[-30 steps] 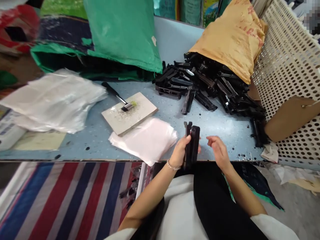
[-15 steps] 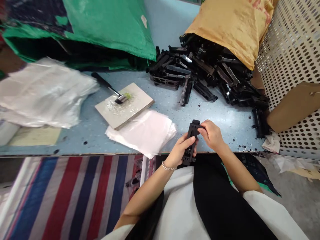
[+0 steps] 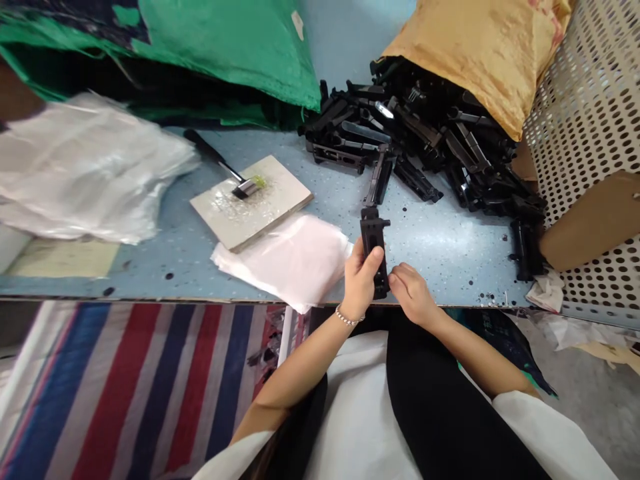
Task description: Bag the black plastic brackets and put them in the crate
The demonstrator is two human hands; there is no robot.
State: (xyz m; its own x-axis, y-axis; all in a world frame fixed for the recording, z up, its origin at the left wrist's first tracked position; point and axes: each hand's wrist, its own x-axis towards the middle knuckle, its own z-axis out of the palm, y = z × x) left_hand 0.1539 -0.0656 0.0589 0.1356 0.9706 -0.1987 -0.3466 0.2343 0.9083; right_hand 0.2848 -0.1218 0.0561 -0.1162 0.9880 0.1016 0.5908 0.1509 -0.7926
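Note:
My left hand (image 3: 361,280) is wrapped round a long black plastic part (image 3: 375,241) and holds it upright over the near edge of the blue table (image 3: 440,250). My right hand (image 3: 411,300) pinches the lower end of the same part, fingers closed on it. A heap of the same black plastic parts (image 3: 430,143) spills from a yellow-brown sack (image 3: 480,53) at the back right. A stack of thin white plastic bags (image 3: 295,260) lies just left of my left hand.
A beige board (image 3: 253,210) carries a small brush-like tool with a black handle (image 3: 220,163). Crumpled clear plastic sheets (image 3: 85,177) lie at the left. A green sack (image 3: 215,47) is behind. A white perforated basket (image 3: 590,127) with a cardboard piece (image 3: 593,217) stands at right.
My left hand raised the black part more upright and further over the table. My right hand came in from the open, went to the part's top, then dropped to its lower end.

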